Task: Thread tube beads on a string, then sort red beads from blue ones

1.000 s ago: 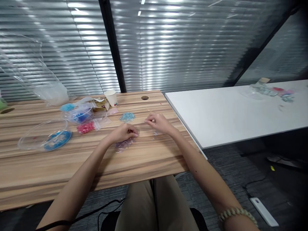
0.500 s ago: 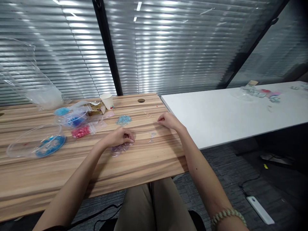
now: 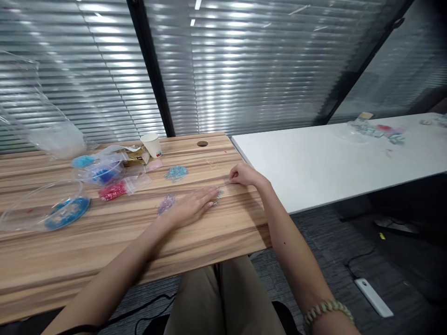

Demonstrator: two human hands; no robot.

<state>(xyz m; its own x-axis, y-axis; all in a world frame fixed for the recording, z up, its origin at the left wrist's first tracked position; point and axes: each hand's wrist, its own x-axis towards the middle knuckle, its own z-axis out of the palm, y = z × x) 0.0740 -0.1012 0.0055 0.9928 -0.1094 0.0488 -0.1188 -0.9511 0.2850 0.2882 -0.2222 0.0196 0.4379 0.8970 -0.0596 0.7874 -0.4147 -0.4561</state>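
Table (image 3: pixel 122 251): striped wood grain, round hole (image 3: pixel 202 144) near back edge. White table (image 3: pixel 307 172) just beside it on the right, blurred clutter (image 3: pixel 380 131) toward its far end. On the wood, front to back at center: loose purple pile (image 3: pixel 166 204), a few small clear pieces (image 3: pixel 220 192) to its right, pale blue pile (image 3: pixel 176 173) farther back. Left side: large clear tub (image 3: pixel 33 209), blue at its right end; flat bag of red-pink bits (image 3: pixel 112 190); smaller clear tub (image 3: pixel 101 173), dark blue inside. Paper cup (image 3: pixel 152 145) upright behind, gold packet (image 3: pixel 138 156) next to it.
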